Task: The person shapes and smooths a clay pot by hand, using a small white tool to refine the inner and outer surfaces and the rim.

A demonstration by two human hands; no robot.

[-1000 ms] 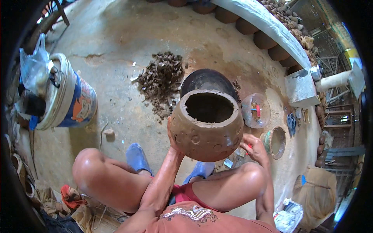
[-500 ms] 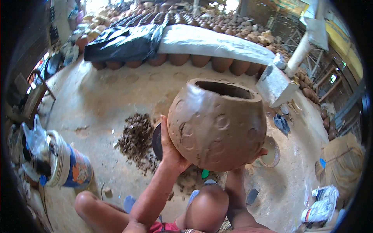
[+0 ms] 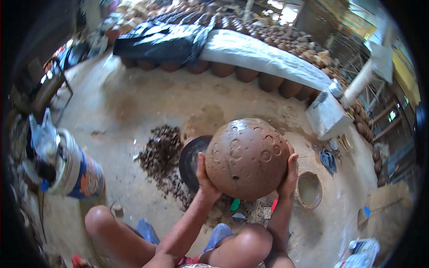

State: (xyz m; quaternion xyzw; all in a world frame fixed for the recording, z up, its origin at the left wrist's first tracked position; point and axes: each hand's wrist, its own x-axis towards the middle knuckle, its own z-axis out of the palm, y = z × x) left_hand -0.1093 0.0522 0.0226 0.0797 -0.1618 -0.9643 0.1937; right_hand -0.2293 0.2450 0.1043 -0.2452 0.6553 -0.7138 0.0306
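Observation:
My left hand (image 3: pixel 207 182) and my right hand (image 3: pixel 289 175) grip a round brown clay pot (image 3: pixel 243 158) from both sides. Its curved surface is stamped with rings and small pits and has a dark spot low down; its mouth is turned out of sight. Behind it a black round dish or disc (image 3: pixel 191 158) lies on the floor, partly hidden. Dark clay scraps (image 3: pixel 160 147) are heaped to the left of that. Small pieces, one green (image 3: pixel 235 204) and one red (image 3: pixel 274 205), lie below the pot.
A white bucket (image 3: pixel 85 174) with a plastic bag stands at the left. At the right are a water bowl (image 3: pixel 309 190), blue sandals (image 3: pixel 327 161) and a white block (image 3: pixel 326 116). Pots under sheeting (image 3: pixel 268 51) line the back. My bent knees (image 3: pixel 243 245) are below my hands.
The pot has been tipped over so its mouth no longer shows. My right hand has come up along its side. The view rose toward the back of the room.

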